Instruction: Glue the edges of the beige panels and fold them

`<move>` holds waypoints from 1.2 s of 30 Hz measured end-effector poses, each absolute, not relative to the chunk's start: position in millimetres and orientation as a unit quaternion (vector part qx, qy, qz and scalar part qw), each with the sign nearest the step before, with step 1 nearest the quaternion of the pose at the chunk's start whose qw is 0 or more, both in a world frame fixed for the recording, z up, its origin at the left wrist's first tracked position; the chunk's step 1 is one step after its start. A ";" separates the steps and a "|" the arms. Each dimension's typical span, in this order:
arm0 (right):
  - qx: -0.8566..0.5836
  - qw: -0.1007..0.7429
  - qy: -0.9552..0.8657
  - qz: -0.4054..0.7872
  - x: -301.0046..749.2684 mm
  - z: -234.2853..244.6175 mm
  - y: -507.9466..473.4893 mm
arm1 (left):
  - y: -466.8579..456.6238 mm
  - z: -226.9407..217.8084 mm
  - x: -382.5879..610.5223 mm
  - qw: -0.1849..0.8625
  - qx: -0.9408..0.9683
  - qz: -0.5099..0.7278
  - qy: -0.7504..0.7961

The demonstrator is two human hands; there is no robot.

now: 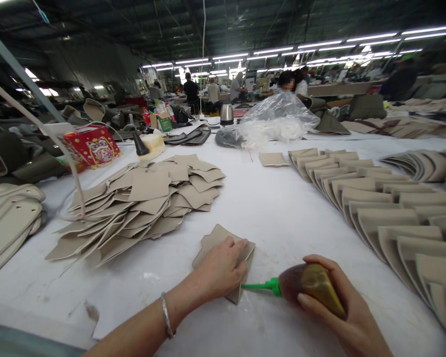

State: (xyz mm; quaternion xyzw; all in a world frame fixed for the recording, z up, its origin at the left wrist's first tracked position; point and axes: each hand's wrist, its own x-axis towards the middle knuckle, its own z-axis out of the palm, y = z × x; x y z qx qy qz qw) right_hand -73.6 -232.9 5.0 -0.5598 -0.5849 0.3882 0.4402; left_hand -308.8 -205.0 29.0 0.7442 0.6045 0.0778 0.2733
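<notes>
My left hand [223, 267] lies on a beige cut piece [212, 242] on the white table [275, 208], fingers curled over its right edge and pressing it down. My right hand [342, 307] is wrapped round a brown squeeze bottle [310, 287]. Its green nozzle [262, 286] points left and touches the lower edge of the piece beside my left fingers. A metal bracelet [166, 315] sits on my left wrist.
A loose heap of beige pieces [141, 203] lies at the left. Overlapping rows of folded pieces [379, 208] fill the right side. A clear plastic bag [278, 121], a kettle [226, 114] and a red box [91, 145] stand at the back. People work at far tables.
</notes>
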 end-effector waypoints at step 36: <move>-0.518 0.463 -0.684 0.221 -42.5 -12.2 -180.8 | -198.5 30.5 -310.1 0.301 0.739 0.091 0.596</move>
